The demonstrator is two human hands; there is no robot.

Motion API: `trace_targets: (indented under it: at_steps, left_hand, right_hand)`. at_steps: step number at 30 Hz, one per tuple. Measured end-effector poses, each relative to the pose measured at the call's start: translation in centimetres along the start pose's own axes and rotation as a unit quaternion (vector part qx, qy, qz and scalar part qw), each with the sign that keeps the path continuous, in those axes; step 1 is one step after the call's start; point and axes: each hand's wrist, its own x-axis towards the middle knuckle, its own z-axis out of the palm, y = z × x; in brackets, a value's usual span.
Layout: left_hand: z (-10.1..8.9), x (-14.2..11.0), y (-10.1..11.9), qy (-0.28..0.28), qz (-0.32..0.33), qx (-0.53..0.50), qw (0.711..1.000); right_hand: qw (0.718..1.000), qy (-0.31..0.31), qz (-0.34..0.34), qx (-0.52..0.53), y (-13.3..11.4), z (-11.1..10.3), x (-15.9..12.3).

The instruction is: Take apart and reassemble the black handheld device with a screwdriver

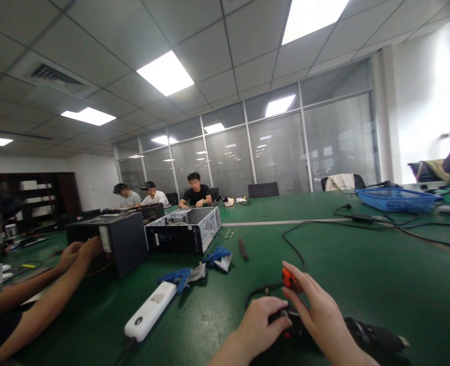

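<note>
My right hand (322,305) pinches a small orange-and-black piece (289,278) between thumb and fingertips, raised above the table. Just to its left, my left hand (261,323) is closed, thumb against fingers, on a dark object (294,325) that is mostly hidden behind both hands. A black tool-like thing with a metal tip (377,335) lies by my right wrist; I cannot tell whether it joins the dark object. Beyond my fingers a black cable (253,295) curves across the green tabletop (225,315).
A white power strip (151,310), blue-and-grey gloves (219,258) and a dark bar (243,249) lie ahead and left. An open computer case (179,239) stands beside another case (128,244), where a co-worker's hands (82,251) reach in. A blue basket (396,199) sits far right.
</note>
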Motion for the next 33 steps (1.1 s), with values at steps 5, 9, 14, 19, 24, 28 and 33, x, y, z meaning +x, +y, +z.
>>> trace_targets:
  at_steps: [5, 9, 14, 19, 24, 28, 33]
  left_hand:
    - [-0.16, 0.04, 0.25, -0.015, -0.011, 0.003, 1.000]
    - [-0.28, 0.12, 0.27, -0.012, 0.002, -0.003, 1.000]
    - [-0.03, 0.08, -0.09, 0.003, 0.013, -0.010, 1.000]
    - [0.02, 0.13, -0.25, -0.013, 0.006, -0.009, 1.000]
    - [-0.02, 0.15, -0.19, -0.003, 0.007, -0.011, 1.000]
    - [-0.07, 0.14, -0.12, -0.013, -0.003, -0.007, 1.000]
    - [-0.09, 0.07, -0.13, -0.016, 0.003, -0.013, 1.000]
  right_hand:
    - [1.000, -0.003, -0.009, -0.002, -0.34, 0.04, -0.08]
    - [1.000, -0.002, -0.005, -0.030, -0.64, -0.49, 0.19]
    - [1.000, -0.001, -0.012, 0.002, -0.14, -0.47, 0.32]
    - [1.000, -0.007, 0.002, 0.006, -0.36, -0.20, 0.14]
    - [1.000, -0.005, 0.010, -0.002, -0.33, -0.29, 0.35]
    - [1.000, -0.001, -0.001, 0.016, -0.50, -0.19, 0.33]
    - [1.000, 0.005, -0.005, 0.004, -0.70, -0.41, 0.23]
